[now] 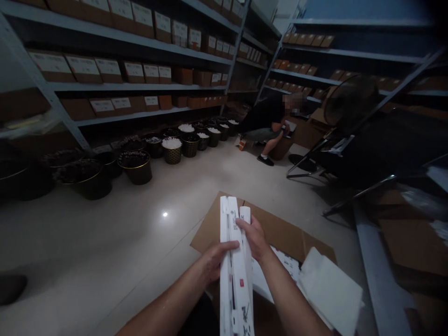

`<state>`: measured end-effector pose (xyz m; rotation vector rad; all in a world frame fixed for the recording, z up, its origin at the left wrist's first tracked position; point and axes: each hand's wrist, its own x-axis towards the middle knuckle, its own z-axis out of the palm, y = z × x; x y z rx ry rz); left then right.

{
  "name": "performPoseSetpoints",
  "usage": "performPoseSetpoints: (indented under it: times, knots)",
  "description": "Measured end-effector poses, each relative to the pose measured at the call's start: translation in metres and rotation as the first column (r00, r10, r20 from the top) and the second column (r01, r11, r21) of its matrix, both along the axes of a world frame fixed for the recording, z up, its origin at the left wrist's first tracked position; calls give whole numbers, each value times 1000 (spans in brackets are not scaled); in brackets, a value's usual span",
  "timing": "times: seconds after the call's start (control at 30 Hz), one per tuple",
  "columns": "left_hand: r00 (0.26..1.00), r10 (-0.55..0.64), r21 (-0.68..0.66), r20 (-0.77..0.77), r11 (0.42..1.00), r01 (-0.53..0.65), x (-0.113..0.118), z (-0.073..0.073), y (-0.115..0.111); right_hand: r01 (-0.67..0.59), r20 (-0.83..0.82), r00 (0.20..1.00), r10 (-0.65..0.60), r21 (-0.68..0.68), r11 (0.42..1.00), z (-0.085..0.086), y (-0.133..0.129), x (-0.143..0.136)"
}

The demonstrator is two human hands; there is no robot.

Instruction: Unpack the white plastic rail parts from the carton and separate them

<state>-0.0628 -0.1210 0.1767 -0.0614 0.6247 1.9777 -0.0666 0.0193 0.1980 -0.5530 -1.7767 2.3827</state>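
Gripping Long White Boxes (241, 268) Over Brown Cardboard

Two bare hands clasp a bundle of slim white boxes upright in the view, low and central, above brown cardboard (210, 224) on a pale, glossy floor (168, 252). The left hand (212, 261) closes around the bundle's left side, its thumb laid across the front; the right hand (255, 238) grips the opposite side higher up, its thumb pressed near the printed upper part. Dark print and a small red mark show on the white faces, though the lettering is too small to read. Beside the right forearm lie white packages with dark markings (285, 266), partly hidden by the arm, and white sheets (332, 289) spread over the cardboard's right side.

Beyond, a person in a dark top (266, 112) crouches near brown cartons, hands at a pale object that is too small to identify. Black bins with gold rims (135, 170), several filled with white or dark items, stand along the left-hand metal shelving (140, 86), which is stacked with labelled brown boxes (84, 68). A fan (343, 102) and dark furniture on metal legs (364, 154) occupy the right side, before more loaded shelves (350, 53).
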Motion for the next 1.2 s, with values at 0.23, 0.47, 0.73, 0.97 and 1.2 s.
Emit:
performPoseSetpoints:
  times: [0.23,0.47,0.73,0.97,1.2]
  knots:
    - [999,-4,-156,33,988,9,-22,-6,-17,-28,-19,1000,25,-152,988,-3,16,-16]
    - [997,-58,-191,54,979,67,-41,13,-33,-135,12,990,143,-253,958,-3,19,-51]
    - [999,28,-120,-28,992,-31,-37,7,-34,-180,51,979,196,-221,959,-5,-15,-63]
    - [997,70,-112,10,991,-69,-30,8,-25,-118,37,991,127,-176,977,-9,-10,-52]
    - [979,177,-322,-99,925,-199,-4,22,14,-132,60,989,138,-94,987,-11,19,-28]
